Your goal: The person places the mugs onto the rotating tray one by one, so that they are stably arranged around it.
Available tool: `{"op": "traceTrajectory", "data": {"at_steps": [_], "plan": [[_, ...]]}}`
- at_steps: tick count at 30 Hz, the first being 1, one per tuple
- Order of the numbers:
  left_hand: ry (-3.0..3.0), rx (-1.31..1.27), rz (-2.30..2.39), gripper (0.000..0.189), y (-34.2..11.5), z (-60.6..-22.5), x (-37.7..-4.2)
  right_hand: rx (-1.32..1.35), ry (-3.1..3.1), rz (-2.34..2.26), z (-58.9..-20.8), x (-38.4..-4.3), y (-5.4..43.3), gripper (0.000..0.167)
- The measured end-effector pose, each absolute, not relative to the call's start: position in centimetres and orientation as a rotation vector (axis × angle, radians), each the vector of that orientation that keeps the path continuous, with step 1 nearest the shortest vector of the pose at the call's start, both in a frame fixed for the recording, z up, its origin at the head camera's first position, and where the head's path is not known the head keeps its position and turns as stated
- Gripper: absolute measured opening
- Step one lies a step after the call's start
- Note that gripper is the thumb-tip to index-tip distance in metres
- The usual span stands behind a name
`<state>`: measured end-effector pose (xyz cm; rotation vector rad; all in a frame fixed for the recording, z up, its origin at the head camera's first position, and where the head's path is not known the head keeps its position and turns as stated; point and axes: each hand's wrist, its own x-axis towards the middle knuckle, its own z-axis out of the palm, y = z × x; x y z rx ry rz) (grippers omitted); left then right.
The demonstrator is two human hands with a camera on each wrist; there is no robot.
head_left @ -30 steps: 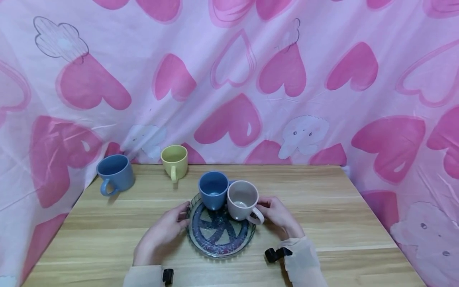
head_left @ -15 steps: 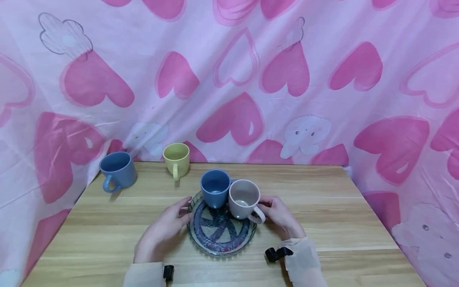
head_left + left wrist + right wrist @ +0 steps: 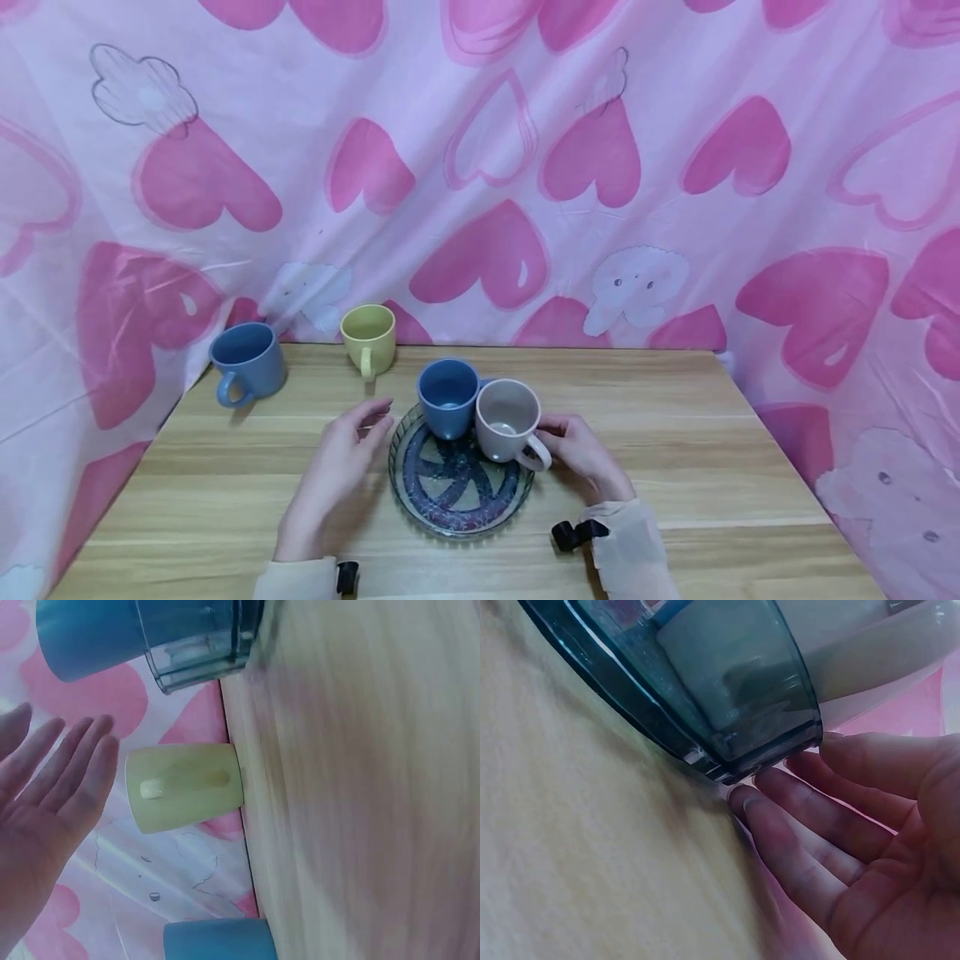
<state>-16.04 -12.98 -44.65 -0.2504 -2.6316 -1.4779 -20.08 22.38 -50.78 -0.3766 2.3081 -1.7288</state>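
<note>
Plate (image 3: 450, 512) of see-through glass on the wooden desk (image 3: 187, 483), in the head view, between the left hand (image 3: 337, 462) and the right hand (image 3: 588, 458). Left fingers loose and a little bent, holding nothing, just apart from the plate. Right fingers at the other edge, close to the pale pink mug (image 3: 495, 437). Upright in the plate: that mug, by the right fingers, and a dark blue mug (image 3: 447, 414), nearer the left ones. Past the left fingertips, toward the back of the desk, a yellow mug (image 3: 380, 357); farther left, a wide blue mug (image 3: 262, 367). Behind it all, a pink cloth (image 3: 480, 125) with hearts.

In the left wrist view, left fingers almost straight. Yellow mug across from the tips, plate and dark blue mug higher up, a bit of the wide blue mug down below.

In the right wrist view, thumb at the plate's rim, other fingers gently bent beside its outer wall. Cannot tell how hard the touch. Pale pink mug behind the glass, above the thumb.
</note>
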Motion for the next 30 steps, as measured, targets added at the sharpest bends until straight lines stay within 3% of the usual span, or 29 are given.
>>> {"op": "traceTrajectory", "data": {"at_steps": [10,30], "plan": [[-2.480,-0.157,-1.362,0.021,-14.5,-44.7,-20.1,-0.331,2.295,-1.766,-51.0,-19.9,21.9,0.023],[-2.436,0.060,-1.403,0.026,-15.5,-46.8,-25.0,-0.416,2.351,-1.749,-51.2,-19.7,22.3,0.021]]}}
